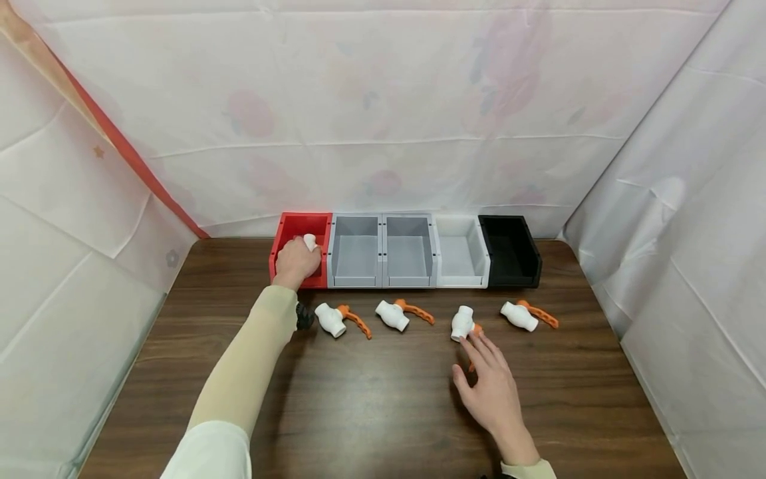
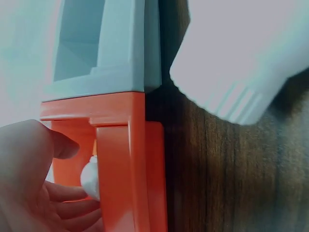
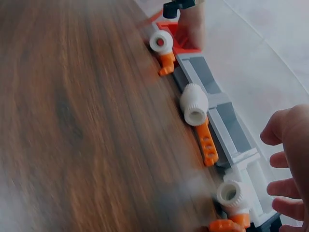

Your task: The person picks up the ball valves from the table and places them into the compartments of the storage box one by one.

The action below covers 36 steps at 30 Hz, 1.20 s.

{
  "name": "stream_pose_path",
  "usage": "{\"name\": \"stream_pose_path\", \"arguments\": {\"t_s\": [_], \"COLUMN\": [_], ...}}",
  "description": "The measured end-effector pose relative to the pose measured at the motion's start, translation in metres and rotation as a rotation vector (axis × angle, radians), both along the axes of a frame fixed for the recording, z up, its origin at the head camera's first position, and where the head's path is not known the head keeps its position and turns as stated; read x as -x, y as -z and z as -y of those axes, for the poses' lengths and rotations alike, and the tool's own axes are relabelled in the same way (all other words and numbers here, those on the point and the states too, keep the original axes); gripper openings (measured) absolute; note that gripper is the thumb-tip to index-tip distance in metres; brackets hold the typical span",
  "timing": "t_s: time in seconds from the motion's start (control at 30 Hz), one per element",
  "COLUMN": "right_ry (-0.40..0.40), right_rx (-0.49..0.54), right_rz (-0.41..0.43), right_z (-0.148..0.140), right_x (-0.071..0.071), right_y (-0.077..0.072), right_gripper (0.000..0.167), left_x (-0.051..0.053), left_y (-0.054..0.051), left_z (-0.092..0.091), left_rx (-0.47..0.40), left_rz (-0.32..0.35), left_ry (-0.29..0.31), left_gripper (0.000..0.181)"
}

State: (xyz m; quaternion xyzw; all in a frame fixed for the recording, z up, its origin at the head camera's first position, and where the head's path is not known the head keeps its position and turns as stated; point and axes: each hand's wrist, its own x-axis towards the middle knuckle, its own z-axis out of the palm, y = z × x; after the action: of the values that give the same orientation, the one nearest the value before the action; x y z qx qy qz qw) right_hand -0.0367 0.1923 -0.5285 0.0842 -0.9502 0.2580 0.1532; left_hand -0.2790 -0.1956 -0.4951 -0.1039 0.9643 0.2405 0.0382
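My left hand [image 1: 296, 259] reaches into the red bin [image 2: 113, 179] at the left end of a row. In the left wrist view its thumb stands apart from the fingers, with a white ball valve [image 2: 90, 178] lying between them, partly hidden by the bin's front wall. My right hand [image 1: 492, 392] hovers with fingers spread over the orange handle of another white ball valve [image 1: 462, 323], covering much of the handle. In the right wrist view, a gap separates the fingers [image 3: 285, 188] from that valve [image 3: 231, 195].
Two grey bins [image 1: 409, 246], a white bin [image 1: 462, 249] and a black bin [image 1: 510, 249] continue the row. More valves with orange handles lie before them: one [image 1: 330, 320] near my left wrist, one [image 1: 392, 315] mid-row, one [image 1: 519, 316] at right. Cloth walls surround the wooden table [image 1: 371, 412].
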Motion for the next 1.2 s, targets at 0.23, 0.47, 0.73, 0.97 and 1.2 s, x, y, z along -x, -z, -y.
{"name": "stream_pose_path", "arguments": {"t_s": [0.23,0.47,0.73,0.97,1.2], "right_ry": [-0.025,-0.019,-0.032,-0.094,-0.178], "right_rx": [0.106,0.179,0.246,0.233,0.213], "right_rz": [0.039,0.147,0.228,0.251,0.239], "right_z": [0.011,0.019,0.027,0.04,0.051], "right_x": [-0.001,-0.005,-0.012,-0.018,-0.023], "right_y": [-0.002,-0.003,0.001,0.006,0.008], "right_gripper": [0.037,0.032,0.027,0.018,0.015], "left_x": [-0.011,-0.039,-0.079,-0.108,-0.126], "left_y": [-0.003,-0.008,-0.012,-0.014,-0.004], "left_z": [0.005,0.009,0.005,-0.002,-0.009], "left_rx": [0.057,0.056,0.047,0.05,0.072], "left_rz": [-0.07,-0.216,-0.392,-0.364,-0.196], "left_ry": [0.07,0.107,0.178,0.242,0.296], "left_gripper": [0.04,0.037,0.029,0.033,0.059]}}
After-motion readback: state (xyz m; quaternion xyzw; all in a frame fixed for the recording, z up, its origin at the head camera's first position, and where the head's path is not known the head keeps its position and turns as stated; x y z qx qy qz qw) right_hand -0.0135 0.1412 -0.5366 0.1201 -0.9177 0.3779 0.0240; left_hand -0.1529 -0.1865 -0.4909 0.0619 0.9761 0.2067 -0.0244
